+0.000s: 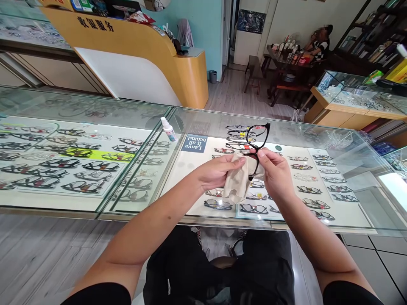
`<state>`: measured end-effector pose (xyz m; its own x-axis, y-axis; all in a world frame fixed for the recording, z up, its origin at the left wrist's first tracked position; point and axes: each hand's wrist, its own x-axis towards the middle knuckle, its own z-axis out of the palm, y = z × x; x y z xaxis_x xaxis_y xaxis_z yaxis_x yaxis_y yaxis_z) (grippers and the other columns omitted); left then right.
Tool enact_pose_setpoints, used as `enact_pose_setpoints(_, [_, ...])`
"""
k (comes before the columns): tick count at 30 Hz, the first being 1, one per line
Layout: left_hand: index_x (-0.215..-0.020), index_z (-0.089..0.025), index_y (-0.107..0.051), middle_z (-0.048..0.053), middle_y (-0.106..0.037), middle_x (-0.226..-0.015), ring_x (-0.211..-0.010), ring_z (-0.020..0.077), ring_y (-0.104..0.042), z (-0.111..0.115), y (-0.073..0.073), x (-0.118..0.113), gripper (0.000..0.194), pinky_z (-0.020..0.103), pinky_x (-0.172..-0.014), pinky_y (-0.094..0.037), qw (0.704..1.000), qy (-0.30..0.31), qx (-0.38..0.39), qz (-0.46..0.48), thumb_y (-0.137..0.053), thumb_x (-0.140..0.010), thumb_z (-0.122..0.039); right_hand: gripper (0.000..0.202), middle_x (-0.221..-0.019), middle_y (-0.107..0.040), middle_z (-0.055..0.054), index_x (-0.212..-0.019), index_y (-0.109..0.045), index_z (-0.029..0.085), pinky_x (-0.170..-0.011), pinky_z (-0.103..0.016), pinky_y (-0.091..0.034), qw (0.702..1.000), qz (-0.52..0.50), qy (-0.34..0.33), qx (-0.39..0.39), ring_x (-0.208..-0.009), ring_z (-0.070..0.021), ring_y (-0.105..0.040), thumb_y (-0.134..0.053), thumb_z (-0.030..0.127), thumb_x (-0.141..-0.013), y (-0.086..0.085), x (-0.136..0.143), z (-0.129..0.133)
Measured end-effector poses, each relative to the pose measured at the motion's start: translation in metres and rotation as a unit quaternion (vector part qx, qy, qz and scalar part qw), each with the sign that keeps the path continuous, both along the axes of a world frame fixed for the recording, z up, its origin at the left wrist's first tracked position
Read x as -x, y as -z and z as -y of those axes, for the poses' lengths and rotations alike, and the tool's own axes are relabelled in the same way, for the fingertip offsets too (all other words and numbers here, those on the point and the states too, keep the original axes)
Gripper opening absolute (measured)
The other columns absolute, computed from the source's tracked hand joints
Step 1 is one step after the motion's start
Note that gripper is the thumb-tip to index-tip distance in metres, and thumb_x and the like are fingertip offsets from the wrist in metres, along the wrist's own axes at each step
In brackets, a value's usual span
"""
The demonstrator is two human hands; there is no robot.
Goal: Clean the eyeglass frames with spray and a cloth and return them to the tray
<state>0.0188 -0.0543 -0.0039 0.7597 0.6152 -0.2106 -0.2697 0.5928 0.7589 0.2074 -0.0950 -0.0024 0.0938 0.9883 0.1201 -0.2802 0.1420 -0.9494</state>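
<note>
A pair of black-framed eyeglasses [258,137] is held upright on its side above the glass counter. My right hand [277,171] is closed, thumb and fingers pinching the frame near its middle. My left hand [219,170] is closed on a beige cleaning cloth [235,184], which is folded about the lower lens and hides part of it. The upper lens is uncovered. On the counter to the left stands a small white spray bottle [169,130] with a label.
Rows of eyeglasses [218,204] lie inside the glass display counter [187,218] under my hands, with another case [63,203] to the left. Beyond are a yellow cashier desk [190,78], a wooden bench [254,70] and a person [321,44] seated at a table.
</note>
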Motion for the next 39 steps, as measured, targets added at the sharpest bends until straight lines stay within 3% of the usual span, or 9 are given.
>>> enact_pose_setpoints(8, [-0.086, -0.010, -0.076, 0.005, -0.075, -0.077, -0.064, 0.0122, -0.068, 0.001, -0.001, -0.001, 0.054, 0.023, -0.062, -0.054, 0.998, -0.014, -0.040, -0.041, -0.097, -0.074, -0.058, 0.026, -0.093, -0.074, -0.004, -0.090, -0.089, 0.028, -0.074, -0.035, -0.055, 0.996, 0.078, 0.033, -0.038, -0.086, -0.0209, -0.066, -0.088, 0.054, -0.088, -0.002, -0.002, 0.007])
enact_pose_setpoints(17, [-0.086, -0.011, -0.073, 0.003, -0.073, -0.077, -0.063, 0.0115, -0.067, 0.003, -0.001, -0.003, 0.045, 0.022, -0.063, -0.056, 0.998, -0.054, -0.026, -0.002, -0.100, -0.075, -0.046, 0.022, -0.098, -0.076, -0.004, -0.092, -0.087, 0.029, -0.093, -0.038, -0.054, 0.994, 0.076, 0.030, -0.067, -0.104, -0.0246, -0.069, -0.084, 0.050, -0.093, 0.006, -0.001, 0.002])
enact_pose_setpoints(22, [-0.087, -0.011, -0.072, 0.002, -0.071, -0.075, -0.060, 0.0115, -0.065, 0.007, 0.000, -0.006, 0.052, 0.023, -0.058, -0.054, 0.998, -0.047, -0.026, -0.013, -0.098, -0.075, -0.054, 0.020, -0.089, -0.066, -0.002, -0.091, -0.087, 0.028, -0.078, -0.034, -0.046, 0.992, 0.099, 0.032, -0.069, -0.084, -0.0183, -0.057, -0.083, 0.048, -0.094, 0.005, 0.002, 0.004])
enact_pose_setpoints(28, [-0.092, -0.011, -0.072, 0.002, -0.070, -0.075, -0.062, 0.0102, -0.063, 0.007, 0.005, -0.010, 0.057, 0.020, -0.057, -0.048, 0.994, -0.088, -0.052, -0.031, -0.098, -0.073, -0.058, 0.027, -0.076, -0.052, 0.001, -0.085, -0.083, 0.026, -0.069, -0.034, -0.040, 0.987, 0.138, 0.038, -0.073, -0.074, -0.0173, -0.046, -0.083, 0.052, -0.092, 0.005, 0.007, 0.005])
enact_pose_setpoints(32, [-0.091, -0.011, -0.070, 0.001, -0.071, -0.076, -0.061, 0.0096, -0.063, 0.005, 0.006, -0.011, 0.056, 0.021, -0.057, -0.047, 0.993, -0.095, -0.061, -0.039, -0.102, -0.069, -0.053, 0.028, -0.076, -0.056, 0.001, -0.082, -0.083, 0.025, -0.070, -0.033, -0.041, 0.990, 0.126, 0.029, -0.064, -0.074, -0.0169, -0.048, -0.085, 0.053, -0.089, 0.006, 0.008, 0.003])
enact_pose_setpoints(39, [-0.113, -0.015, -0.068, 0.000, -0.074, -0.084, -0.067, 0.0114, -0.067, 0.007, -0.001, -0.008, 0.067, 0.023, -0.064, -0.052, 0.989, -0.094, -0.105, -0.043, -0.105, -0.066, -0.045, 0.024, -0.088, -0.072, -0.002, -0.087, -0.086, 0.026, -0.080, -0.034, -0.051, 0.999, 0.050, 0.011, -0.010, -0.086, -0.0194, -0.061, -0.086, 0.049, -0.086, 0.002, 0.008, -0.001])
